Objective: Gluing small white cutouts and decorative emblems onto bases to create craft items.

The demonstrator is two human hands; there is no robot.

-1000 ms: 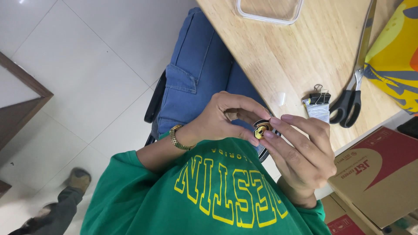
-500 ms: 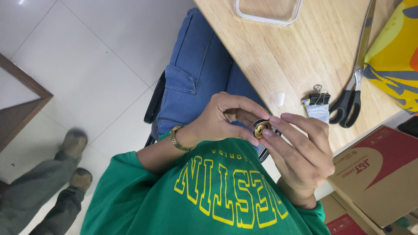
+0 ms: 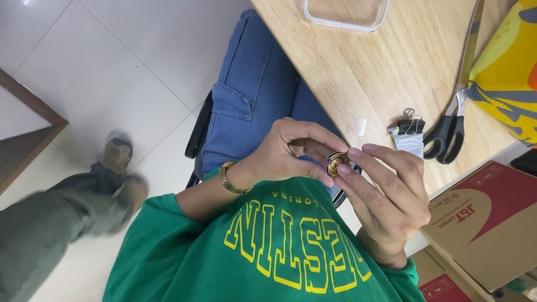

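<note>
Both hands meet in front of my green shirt, above my lap in blue jeans. My left hand (image 3: 291, 154), with a gold bracelet on its wrist, pinches a small round brass-coloured piece with a dark rim (image 3: 338, 164) between thumb and fingers. My right hand (image 3: 386, 196) touches the same piece with thumb and fingertips from the other side. Part of the piece is hidden by my fingers.
A wooden table (image 3: 358, 72) carries black-handled scissors (image 3: 453, 120), a black binder clip on a folded grey strip (image 3: 409, 134), a clear plastic tray (image 3: 345, 14) and a yellow bag (image 3: 506, 72). Cardboard boxes (image 3: 486, 229) stand at the right. Another person's legs (image 3: 61, 207) cross the tiled floor at the left.
The other person's legs have stepped further into view at the lower left. My hands stay in place, with only slight finger movement on the round piece.
</note>
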